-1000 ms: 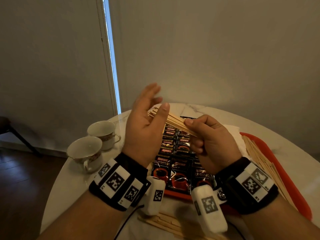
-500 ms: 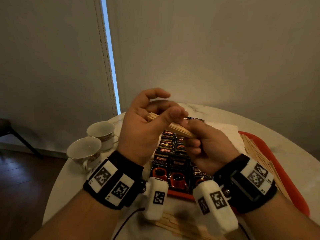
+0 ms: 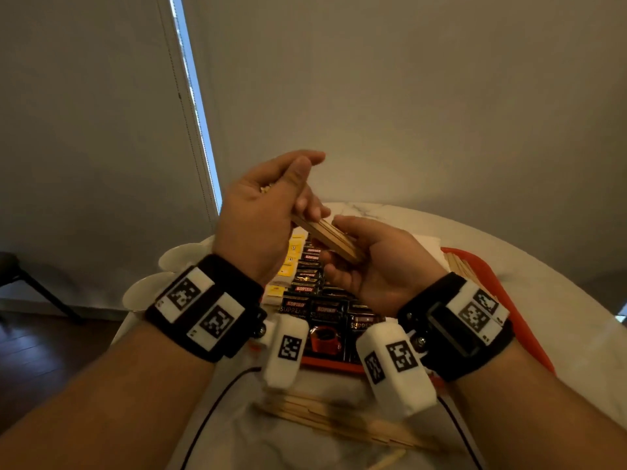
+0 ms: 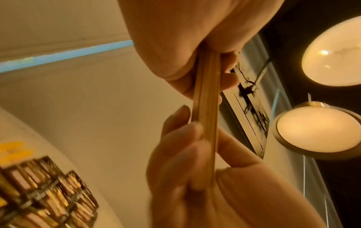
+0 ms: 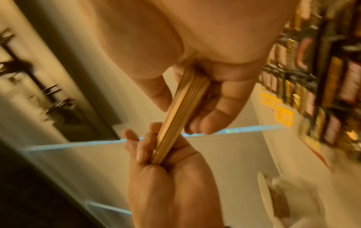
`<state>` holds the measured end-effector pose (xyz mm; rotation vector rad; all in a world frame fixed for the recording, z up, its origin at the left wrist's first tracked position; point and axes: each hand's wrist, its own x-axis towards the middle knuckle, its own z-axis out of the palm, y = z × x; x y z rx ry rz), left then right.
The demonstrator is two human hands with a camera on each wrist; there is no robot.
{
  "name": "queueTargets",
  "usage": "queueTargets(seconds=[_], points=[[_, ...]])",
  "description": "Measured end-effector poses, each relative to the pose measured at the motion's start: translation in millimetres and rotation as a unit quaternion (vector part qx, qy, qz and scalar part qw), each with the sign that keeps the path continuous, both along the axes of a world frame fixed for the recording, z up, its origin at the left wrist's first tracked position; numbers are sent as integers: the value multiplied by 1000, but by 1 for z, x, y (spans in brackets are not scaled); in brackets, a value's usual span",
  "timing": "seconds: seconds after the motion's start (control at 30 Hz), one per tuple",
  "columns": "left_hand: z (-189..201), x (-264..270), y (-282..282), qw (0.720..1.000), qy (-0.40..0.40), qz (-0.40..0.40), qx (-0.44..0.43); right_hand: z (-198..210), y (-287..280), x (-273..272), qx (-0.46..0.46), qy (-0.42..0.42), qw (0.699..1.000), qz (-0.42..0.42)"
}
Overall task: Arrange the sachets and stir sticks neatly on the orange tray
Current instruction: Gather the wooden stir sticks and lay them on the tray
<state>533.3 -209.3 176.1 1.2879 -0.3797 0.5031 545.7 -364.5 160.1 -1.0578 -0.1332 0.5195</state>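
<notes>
The bundle of stir sticks (image 3: 327, 236) is thin pale wood, the flat sticks pressed together in one even pack, held in the air above the orange tray (image 3: 502, 293). The left hand (image 3: 261, 215) has its fingers curled around the upper end of the bundle, with the thumb on top. The right hand (image 3: 380, 266) grips the lower end between thumb and curled fingers. On the tray lie rows of dark sachets (image 3: 315, 300) and yellow sachets (image 3: 288, 266). More loose sticks (image 3: 339, 422) lie on the desk (image 3: 543, 266).
</notes>
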Motion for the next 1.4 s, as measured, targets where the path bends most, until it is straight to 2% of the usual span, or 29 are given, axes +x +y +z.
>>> queueTargets(seconds=[0.07, 0.1, 0.2, 0.27, 0.33, 0.37, 0.43, 0.63, 0.77, 0.87, 0.93, 1.0, 1.1, 1.2, 1.3, 1.4], points=[[11, 10, -1, 998, 53, 2, -19, 7, -10, 0, -75, -119, 990, -13], [15, 16, -2, 996, 82, -4, -24, 11, -16, 0, -124, -181, 975, -23], [20, 31, -17, 987, 143, -66, -27, 24, -36, 4, -274, -329, 902, -49], [21, 38, -36, 979, 168, -110, -18, 34, -50, 8, -346, -383, 855, -51], [24, 42, -59, 969, 193, -150, -22, 39, -63, 12, -400, -402, 821, -58], [26, 45, -71, 964, 204, -169, -30, 41, -70, 15, -414, -403, 813, -65], [28, 53, -92, 952, 226, -201, -39, 41, -83, 20, -416, -391, 818, -75], [25, 82, -146, 932, 273, -239, -4, 28, -123, 41, -364, -318, 868, -115], [12, 104, -171, 927, 317, -200, 32, 18, -142, 55, -384, -280, 870, -131], [1, 112, -184, 903, 378, -198, 52, 8, -155, 67, -424, -214, 869, -135], [-6, 119, -189, 889, 416, -176, 72, -3, -165, 82, -476, -165, 851, -147], [-13, 123, -191, 879, 434, -147, 129, -15, -176, 99, -528, -118, 827, -152], [-20, 124, -191, 862, 438, -108, 230, -31, -186, 120, -616, -68, 773, -135], [-26, 125, -191, 840, 434, -101, 309, -40, -185, 132, -679, -59, 724, -107], [-34, 129, -192, 815, 420, -93, 388, -40, -182, 137, -692, -56, 713, -96], [-41, 135, -194, 783, 411, -93, 457, -39, -181, 140, -718, -64, 690, -68]])
